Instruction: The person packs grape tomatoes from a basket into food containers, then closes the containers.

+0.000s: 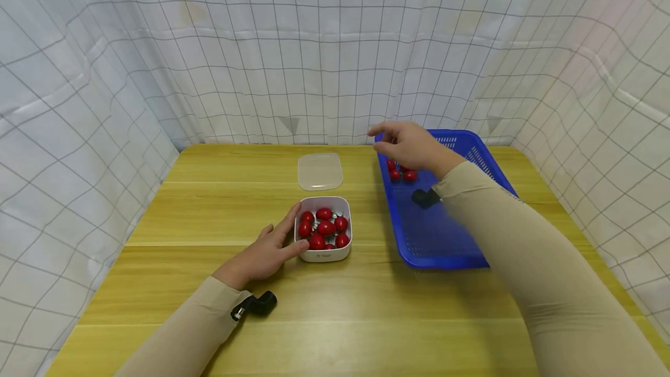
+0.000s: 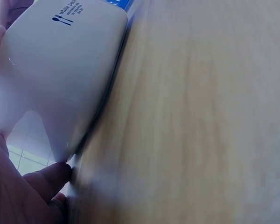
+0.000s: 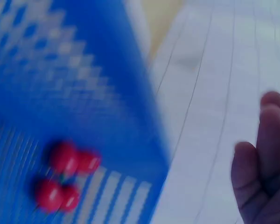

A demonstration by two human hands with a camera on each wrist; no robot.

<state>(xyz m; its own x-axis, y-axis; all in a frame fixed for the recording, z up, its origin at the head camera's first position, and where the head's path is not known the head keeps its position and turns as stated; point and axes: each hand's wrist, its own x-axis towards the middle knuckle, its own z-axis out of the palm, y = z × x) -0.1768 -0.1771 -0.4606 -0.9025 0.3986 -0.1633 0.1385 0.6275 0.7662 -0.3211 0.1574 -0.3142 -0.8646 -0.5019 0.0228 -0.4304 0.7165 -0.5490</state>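
In the head view, a white square food box [image 1: 324, 256] with several red cherry tomatoes [image 1: 325, 227] inside stands on the table. My left hand [image 1: 266, 253] rests against its left side, fingers fairly straight along the wall and thumb at the near left corner. The left wrist view shows the printed side of the box [image 2: 60, 70] with fingertips touching it. My right hand [image 1: 405, 143] hovers over the far left corner of a blue basket [image 1: 439, 237]; its fingers are loosely bent, with nothing visible in them. A few more tomatoes [image 3: 63, 158] lie in the basket below that hand.
A translucent lid [image 1: 320, 171] lies on the wooden table [image 1: 209, 214] behind the box. White gridded sheeting [image 1: 335, 63] encloses the table at the back and both sides. The basket's raised rim [image 1: 394, 228] stands between the box and the basket's floor.
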